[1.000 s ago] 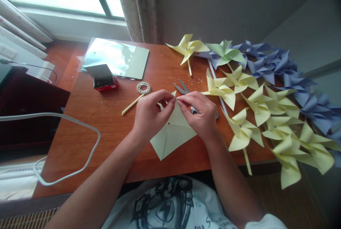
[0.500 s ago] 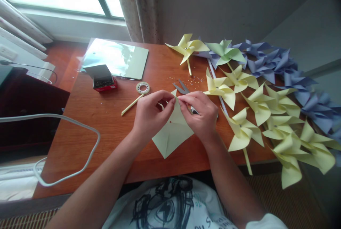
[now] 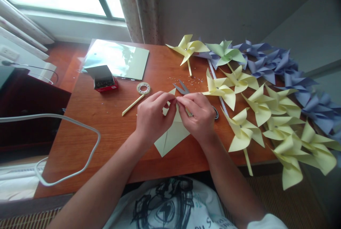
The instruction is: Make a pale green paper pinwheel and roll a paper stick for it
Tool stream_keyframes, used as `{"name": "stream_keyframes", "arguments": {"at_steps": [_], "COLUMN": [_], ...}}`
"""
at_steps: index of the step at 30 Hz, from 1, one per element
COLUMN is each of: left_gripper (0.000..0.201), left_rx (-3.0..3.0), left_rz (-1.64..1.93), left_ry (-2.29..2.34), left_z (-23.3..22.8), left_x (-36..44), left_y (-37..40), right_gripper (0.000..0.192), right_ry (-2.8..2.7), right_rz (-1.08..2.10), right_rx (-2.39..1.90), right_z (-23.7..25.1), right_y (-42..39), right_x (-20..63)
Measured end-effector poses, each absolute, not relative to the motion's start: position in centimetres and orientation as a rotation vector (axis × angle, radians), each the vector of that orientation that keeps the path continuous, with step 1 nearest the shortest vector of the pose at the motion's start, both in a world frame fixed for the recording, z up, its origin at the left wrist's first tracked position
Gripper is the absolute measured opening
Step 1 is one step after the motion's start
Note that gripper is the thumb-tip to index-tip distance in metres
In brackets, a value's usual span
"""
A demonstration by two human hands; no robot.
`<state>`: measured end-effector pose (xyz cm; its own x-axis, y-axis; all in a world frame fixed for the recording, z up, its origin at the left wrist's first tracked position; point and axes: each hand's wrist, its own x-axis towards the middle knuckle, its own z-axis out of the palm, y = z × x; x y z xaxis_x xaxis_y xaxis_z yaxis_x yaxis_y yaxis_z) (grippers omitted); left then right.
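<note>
Got my left hand (image 3: 152, 118) and right hand (image 3: 198, 115) side by side over the pale yellow paper square (image 3: 172, 135), which sits near the front edge of the counter (image 3: 106, 129), and both grips are pinched narrow on the folded flaps at its middle, fingertips nearly touching. Just behind my hands there's a pair of scissors (image 3: 182, 87), with a yellow straw (image 3: 132, 104) and a tape ring (image 3: 143, 88) off to the left. Further back sit a little red box (image 3: 103, 78) and a shiny sheet (image 3: 117, 58), and a whole pile of yellow pinwheels (image 3: 266, 115) and purple pinwheels (image 3: 279, 65) fills the right side.
</note>
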<state>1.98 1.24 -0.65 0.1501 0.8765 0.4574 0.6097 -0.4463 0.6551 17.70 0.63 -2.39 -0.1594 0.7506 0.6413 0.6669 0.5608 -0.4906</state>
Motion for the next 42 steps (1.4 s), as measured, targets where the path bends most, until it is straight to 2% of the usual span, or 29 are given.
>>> {"name": "stream_keyframes", "arguments": {"at_steps": [6,21,31,38,42], "left_gripper": [0.007,0.011,0.005,0.010,0.010], "left_rx": [1.965,1.988,1.782,1.636,1.610], "left_rz": [1.252,1.167,1.148,1.125,1.143], "left_ry": [1.348,1.249,1.168,1.147,1.171], "left_z": [-0.6,-0.1,-0.3,-0.6,-0.6], "left_x": [1.8,1.9,2.1,1.8,1.7], "left_y": [1.5,1.6,1.4,1.5,1.6], "right_gripper": [0.022,0.006,0.006,0.008,0.013], "right_ry": [-1.816,-1.462,-1.393,-1.405,-1.449], "right_rz": [0.241,0.993,1.057,1.048,0.808], "right_rx": [-1.136,-1.177,-1.174,-1.189,-1.358], "right_z": [-1.6,-1.0,-0.8,-0.6,-0.5], "right_y": [0.5,1.1,1.0,1.2,1.0], "right_x": [17.6,18.4,18.6,18.8,21.0]}}
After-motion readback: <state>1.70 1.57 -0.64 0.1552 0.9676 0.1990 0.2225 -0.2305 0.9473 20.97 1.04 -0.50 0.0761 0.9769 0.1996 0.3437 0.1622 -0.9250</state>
